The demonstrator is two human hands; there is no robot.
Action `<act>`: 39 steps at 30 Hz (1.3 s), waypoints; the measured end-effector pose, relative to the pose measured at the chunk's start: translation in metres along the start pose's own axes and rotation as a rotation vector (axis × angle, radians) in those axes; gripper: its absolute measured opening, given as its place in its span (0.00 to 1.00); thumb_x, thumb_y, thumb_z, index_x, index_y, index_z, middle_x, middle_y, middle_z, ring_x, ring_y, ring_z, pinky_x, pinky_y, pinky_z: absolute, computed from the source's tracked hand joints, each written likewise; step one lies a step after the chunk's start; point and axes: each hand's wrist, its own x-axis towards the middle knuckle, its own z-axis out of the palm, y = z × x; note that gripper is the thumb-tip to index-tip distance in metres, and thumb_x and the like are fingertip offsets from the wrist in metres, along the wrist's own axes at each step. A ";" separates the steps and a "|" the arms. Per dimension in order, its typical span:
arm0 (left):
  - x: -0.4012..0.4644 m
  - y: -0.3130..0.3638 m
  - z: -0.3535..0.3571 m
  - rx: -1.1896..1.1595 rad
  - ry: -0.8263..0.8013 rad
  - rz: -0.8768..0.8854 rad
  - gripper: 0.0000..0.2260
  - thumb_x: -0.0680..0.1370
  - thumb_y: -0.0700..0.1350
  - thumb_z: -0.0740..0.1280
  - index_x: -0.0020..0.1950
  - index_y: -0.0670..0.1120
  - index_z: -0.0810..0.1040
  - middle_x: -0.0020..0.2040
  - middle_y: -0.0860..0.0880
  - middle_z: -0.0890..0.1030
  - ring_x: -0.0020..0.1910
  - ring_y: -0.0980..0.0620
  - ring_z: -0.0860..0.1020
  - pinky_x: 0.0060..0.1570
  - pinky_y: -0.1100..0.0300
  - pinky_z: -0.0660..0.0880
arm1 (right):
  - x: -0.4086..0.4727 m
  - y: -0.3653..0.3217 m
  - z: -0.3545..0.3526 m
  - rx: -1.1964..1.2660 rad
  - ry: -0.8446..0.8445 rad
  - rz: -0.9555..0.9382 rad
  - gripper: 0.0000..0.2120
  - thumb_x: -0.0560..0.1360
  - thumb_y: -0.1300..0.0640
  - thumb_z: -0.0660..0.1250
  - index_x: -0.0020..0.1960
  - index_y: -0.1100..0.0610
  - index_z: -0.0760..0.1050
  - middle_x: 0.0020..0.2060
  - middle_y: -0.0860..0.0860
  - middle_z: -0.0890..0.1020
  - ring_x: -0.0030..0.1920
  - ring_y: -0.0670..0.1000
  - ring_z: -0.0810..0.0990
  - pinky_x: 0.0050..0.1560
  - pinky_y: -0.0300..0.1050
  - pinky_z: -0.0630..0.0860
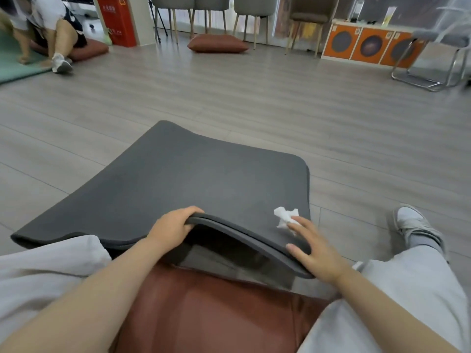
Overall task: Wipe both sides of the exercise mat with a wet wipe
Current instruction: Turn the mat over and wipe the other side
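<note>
The left hand (173, 226) is gripping the near edge of the mat (193, 174), which is lying doubled on the floor (254, 98), sagging softly and seeming light, while the right hand (314, 247) is resting flat-fingered, probably just touching the wipe (284, 217).

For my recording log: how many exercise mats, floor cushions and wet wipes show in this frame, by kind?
Exercise mats: 2, the dark grey foam mat and a green mat at far left.
Reddish-brown floor cushions: 3.
Crumpled white wet wipes: 1.
Total: 6.
</note>
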 end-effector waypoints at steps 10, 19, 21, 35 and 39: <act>-0.002 -0.013 -0.016 -0.083 -0.015 0.069 0.17 0.80 0.43 0.67 0.51 0.68 0.72 0.45 0.74 0.76 0.48 0.62 0.75 0.46 0.73 0.67 | 0.025 0.074 -0.023 -0.280 -0.034 -0.066 0.38 0.67 0.67 0.69 0.74 0.57 0.60 0.72 0.50 0.60 0.71 0.55 0.64 0.68 0.47 0.67; -0.024 -0.010 0.013 0.532 -0.230 -0.259 0.16 0.79 0.61 0.61 0.62 0.55 0.70 0.59 0.54 0.78 0.59 0.49 0.74 0.50 0.53 0.75 | 0.046 0.068 -0.025 -0.140 -0.028 0.101 0.18 0.67 0.65 0.73 0.54 0.51 0.83 0.58 0.47 0.81 0.59 0.46 0.78 0.59 0.34 0.68; -0.024 -0.007 0.019 0.622 -0.339 -0.386 0.23 0.77 0.65 0.62 0.64 0.51 0.68 0.62 0.49 0.75 0.62 0.45 0.73 0.56 0.51 0.75 | 0.047 0.071 -0.026 -0.128 -0.058 0.128 0.18 0.68 0.63 0.73 0.54 0.46 0.82 0.57 0.44 0.82 0.60 0.45 0.78 0.57 0.34 0.70; -0.031 -0.034 0.056 -0.049 -0.052 -0.257 0.19 0.77 0.46 0.71 0.68 0.55 0.77 0.72 0.51 0.73 0.79 0.47 0.57 0.77 0.47 0.52 | 0.028 0.065 -0.035 -0.229 -0.098 0.021 0.20 0.65 0.70 0.72 0.52 0.53 0.84 0.60 0.49 0.80 0.59 0.53 0.80 0.58 0.39 0.69; -0.016 -0.029 0.057 -0.096 0.032 -0.084 0.14 0.77 0.46 0.68 0.62 0.53 0.81 0.65 0.52 0.79 0.74 0.49 0.65 0.77 0.55 0.53 | 0.016 0.069 -0.048 -0.290 -0.108 0.008 0.20 0.64 0.70 0.73 0.52 0.53 0.83 0.59 0.48 0.80 0.57 0.53 0.81 0.57 0.35 0.68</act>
